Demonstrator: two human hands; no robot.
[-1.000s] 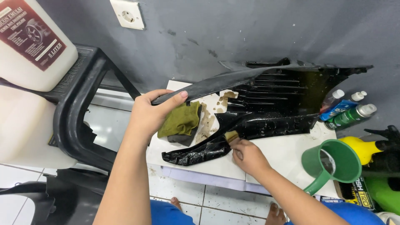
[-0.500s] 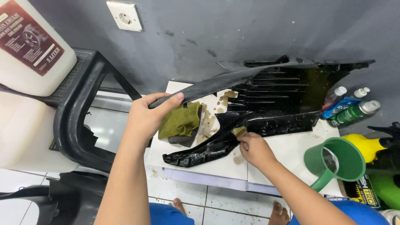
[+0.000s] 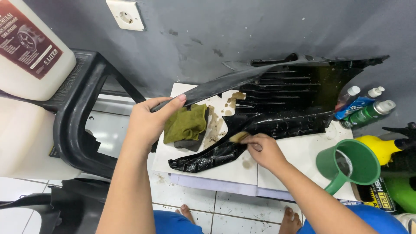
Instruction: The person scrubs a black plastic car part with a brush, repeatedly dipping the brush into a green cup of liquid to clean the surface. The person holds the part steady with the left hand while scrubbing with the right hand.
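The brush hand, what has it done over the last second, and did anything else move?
The right hand slid the small brush slightly up along the wet black panel. The left hand still holds the panel's upper strip; the green cloth stayed put.

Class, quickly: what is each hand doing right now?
Left hand: closed on the black panel's upper edge.
Right hand: closed on a small brush, bristles on the panel.

A white board [image 3: 277, 167] lies on the tiled floor [image 3: 225, 216]. On it rest a black panel [image 3: 277, 123] and, left of the panel, a green cloth [image 3: 186, 123].
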